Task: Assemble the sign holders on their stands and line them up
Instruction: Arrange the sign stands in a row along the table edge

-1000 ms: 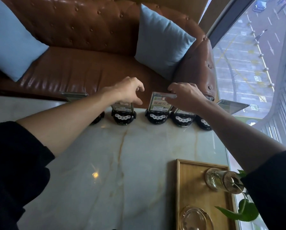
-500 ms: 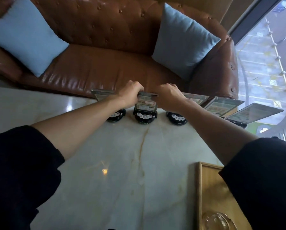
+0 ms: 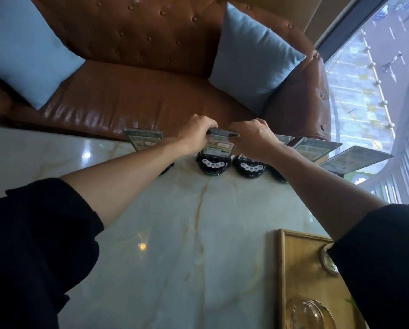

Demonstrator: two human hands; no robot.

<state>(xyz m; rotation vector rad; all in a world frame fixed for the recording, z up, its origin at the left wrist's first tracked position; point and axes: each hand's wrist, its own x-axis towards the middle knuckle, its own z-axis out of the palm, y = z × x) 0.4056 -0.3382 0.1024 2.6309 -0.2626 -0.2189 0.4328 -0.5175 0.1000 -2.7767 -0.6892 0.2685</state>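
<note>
Several clear sign holders on round black stands stand in a row along the far edge of the marble table (image 3: 175,233). My left hand (image 3: 196,131) and my right hand (image 3: 253,134) both grip the top edge of the second sign holder (image 3: 219,146), which sits upright on its black stand (image 3: 213,165). To its left is another sign holder (image 3: 144,138), its stand mostly hidden behind my left forearm. To the right a stand (image 3: 249,167) shows below my right wrist, and two more sign holders (image 3: 316,148) (image 3: 355,160) tilt toward the window.
A brown leather sofa (image 3: 139,98) with two blue cushions (image 3: 25,53) (image 3: 253,55) stands right behind the table. A wooden tray (image 3: 301,269) with glass pieces (image 3: 308,314) lies at the near right. A window (image 3: 376,79) runs along the right side.
The view has swung left. Both hands moved from separate holders onto the second one, and now both grip its top edge.
</note>
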